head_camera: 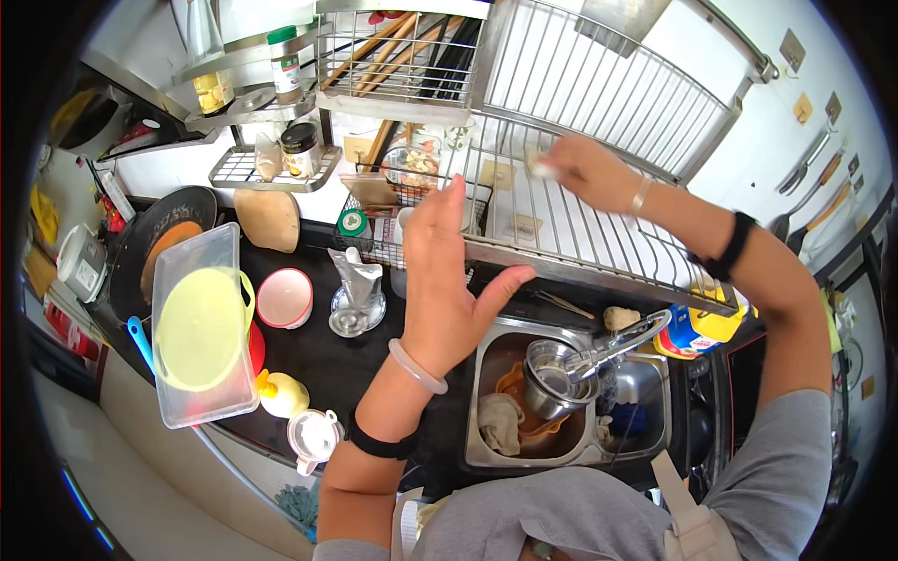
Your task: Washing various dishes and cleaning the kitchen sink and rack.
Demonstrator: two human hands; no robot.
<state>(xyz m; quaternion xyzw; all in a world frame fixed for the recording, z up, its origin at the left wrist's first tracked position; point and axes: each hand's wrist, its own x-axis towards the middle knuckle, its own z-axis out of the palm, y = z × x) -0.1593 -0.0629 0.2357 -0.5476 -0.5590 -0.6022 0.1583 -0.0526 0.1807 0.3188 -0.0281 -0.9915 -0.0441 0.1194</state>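
Note:
My right hand [586, 172] is over the wire shelf of a stainless-steel dish rack [596, 273], its fingers closed on a small pale wiping pad [534, 163]. Blur keeps me from telling whether the pad is cloth or sponge. Raised in front of the rack's left end, my left hand [449, 280] holds nothing, with the thumb spread from the fingers. Behind it, partly hidden, a black wire basket [386, 251] contains a green-lidded jar [352, 223]. Chopsticks [393, 52] lie in a wire holder above.
A double steel sink [473, 421] holds steel bowls [554, 400] and a rag [499, 421] below a faucet [596, 357]. Left on the black counter stand a pink bowl [284, 298], a wok [130, 259], a clear plastic lid [203, 407] and a mug [313, 435]. A yellow-and-blue container [691, 333] is at right.

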